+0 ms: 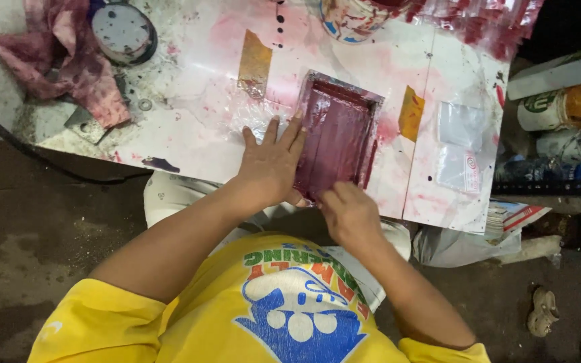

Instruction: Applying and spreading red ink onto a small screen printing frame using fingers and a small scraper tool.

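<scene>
Right hand (350, 214) with curled fingers gripping the near edge of a red-stained frame (339, 134), left hand (270, 165) spread flat, fingertips on the frame's left side, frame lying on a white worktop (196, 134), clear bags (458, 144) right, red rag (68, 57) far left

You wore a bright yellow T-shirt (189, 323) with short sleeves that ended above the elbows. Its front carried a large print: a blue shape with white round patches, under an arc of lettering in green, orange and red. Both forearms were bare, with no watch, ring or glove showing on the left hand (270, 165) or right hand (350, 214).
</scene>
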